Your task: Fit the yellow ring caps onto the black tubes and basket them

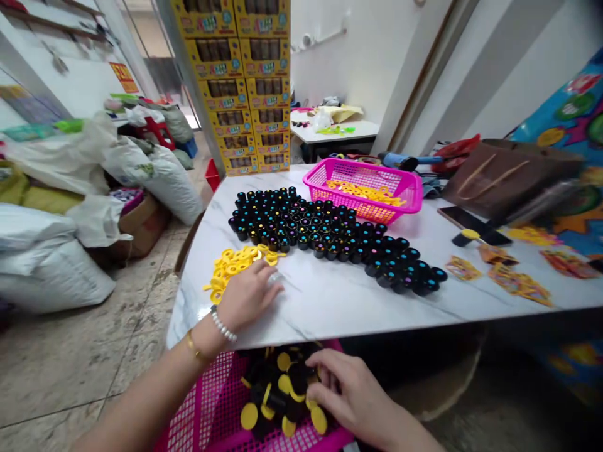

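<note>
My left hand (248, 295) rests on the white marble table (330, 301), fingers curled over the near edge of a heap of yellow rings (235, 262); what it holds, if anything, is hidden. My right hand (351, 392) reaches below the table edge into a pink basket (207, 414) full of black pieces with yellow discs (282, 395), fingers bent around them. A large cluster of upright black caps (325, 229) with coloured centres covers the table's middle.
A second pink basket (409, 188) with yellow rings stands at the table's back. A brown paper bag (504, 172), a phone (471, 223) and printed cards (518, 279) lie at the right. White sacks (51, 263) and stacked yellow boxes (245, 81) fill the left and rear.
</note>
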The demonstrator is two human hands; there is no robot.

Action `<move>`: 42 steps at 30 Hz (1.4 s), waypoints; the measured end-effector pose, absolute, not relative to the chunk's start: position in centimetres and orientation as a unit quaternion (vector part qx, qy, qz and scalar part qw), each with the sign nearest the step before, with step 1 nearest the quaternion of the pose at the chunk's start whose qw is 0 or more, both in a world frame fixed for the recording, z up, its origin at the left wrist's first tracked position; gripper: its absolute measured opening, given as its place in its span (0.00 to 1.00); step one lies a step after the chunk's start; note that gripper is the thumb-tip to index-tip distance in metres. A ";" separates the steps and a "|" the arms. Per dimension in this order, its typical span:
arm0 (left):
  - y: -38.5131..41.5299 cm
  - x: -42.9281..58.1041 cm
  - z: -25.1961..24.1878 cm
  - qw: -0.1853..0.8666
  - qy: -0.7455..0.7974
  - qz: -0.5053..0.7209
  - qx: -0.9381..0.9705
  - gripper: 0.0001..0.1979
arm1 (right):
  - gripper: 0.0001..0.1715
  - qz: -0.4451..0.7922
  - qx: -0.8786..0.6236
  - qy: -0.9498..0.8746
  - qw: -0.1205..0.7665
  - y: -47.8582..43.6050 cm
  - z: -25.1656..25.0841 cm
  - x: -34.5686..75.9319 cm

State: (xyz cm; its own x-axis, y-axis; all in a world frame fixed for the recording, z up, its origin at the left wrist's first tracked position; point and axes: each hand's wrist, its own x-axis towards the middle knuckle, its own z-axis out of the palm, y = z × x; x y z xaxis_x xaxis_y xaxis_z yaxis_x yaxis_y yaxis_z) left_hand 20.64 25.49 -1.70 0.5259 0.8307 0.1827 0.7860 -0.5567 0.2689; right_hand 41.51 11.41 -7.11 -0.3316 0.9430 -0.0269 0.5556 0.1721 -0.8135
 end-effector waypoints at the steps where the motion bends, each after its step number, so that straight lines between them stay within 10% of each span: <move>1: 26.4 20.8 -2.1 0.054 0.493 0.148 0.856 0.15 | 0.11 0.367 -0.518 -0.726 0.263 11.7 -7.0 41.4; 13: 20.9 24.8 -3.1 0.273 0.416 0.206 0.842 0.12 | 0.11 0.154 -0.547 -0.747 0.345 13.3 -6.5 42.3; 18: 23.2 26.5 -2.4 0.305 0.444 0.252 0.804 0.11 | 0.26 0.012 -0.596 -0.770 0.227 14.6 -5.8 40.7; 23: 26.4 28.5 -2.8 0.215 0.435 0.262 0.834 0.10 | 0.18 -0.040 -0.529 -0.833 0.155 14.2 -6.3 41.6; 27: 28.8 30.5 -3.4 0.143 0.468 0.280 0.826 0.13 | 0.07 0.058 -0.511 -0.841 0.170 13.7 -6.5 43.1; 37: 31.4 33.1 -4.3 0.070 0.529 0.276 0.800 0.19 | 0.23 0.568 -0.481 -0.588 0.316 13.6 -4.4 44.5; 42: 30.2 32.4 -3.7 0.079 0.506 0.279 0.813 0.14 | 0.03 0.514 -0.511 -0.608 0.324 14.6 -3.1 45.9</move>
